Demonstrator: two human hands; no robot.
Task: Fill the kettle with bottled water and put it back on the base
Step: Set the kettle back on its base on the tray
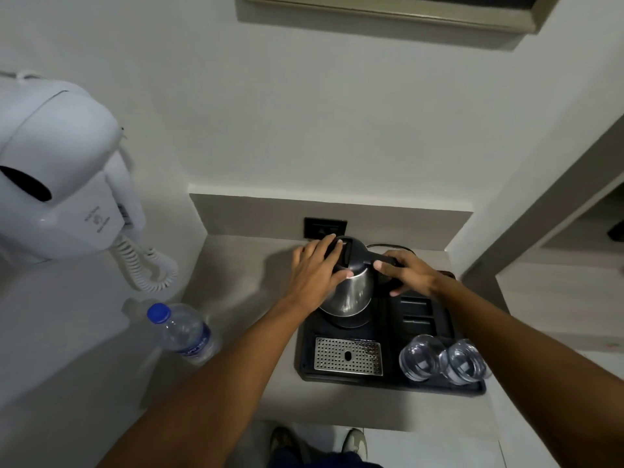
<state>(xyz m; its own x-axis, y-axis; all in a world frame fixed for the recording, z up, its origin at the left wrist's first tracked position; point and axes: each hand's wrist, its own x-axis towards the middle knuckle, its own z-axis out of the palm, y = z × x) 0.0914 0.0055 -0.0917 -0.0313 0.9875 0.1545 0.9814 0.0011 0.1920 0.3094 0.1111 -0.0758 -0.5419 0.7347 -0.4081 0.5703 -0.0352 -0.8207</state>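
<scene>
I saw the kettle [349, 285] standing on its base [351, 321] in the back left corner of the black tray [391, 383], which lay toward the right side of the grey counter [243, 282], close to the back wall. My left hand [315, 268] lay flat over the kettle's black lid [351, 253], fingers spread, thumb pressed against the steel body just under the rim; it was pressing down on the lid more than gripping it. My right hand [407, 273] was wrapped round the black handle [383, 261] on the kettle's right side, thumb on top near the lid and the other fingers curled underneath. Whether the kettle was fully seated on the base or just lifted off it, I could not tell.

The water bottle [184, 334], clear with a blue cap [158, 313] on, stood at the left edge of the counter, well apart from the tray and blurred in my view. On the tray's front edge a perforated metal drip grate [347, 356] sat left of two clear glasses [444, 363], which touched each other at the front right corner. A black wall socket [325, 228] was set in the grey upstand just behind the kettle. A white wall-mounted hair dryer [64, 184] with a coiled cord [148, 268] hung on the left wall.
</scene>
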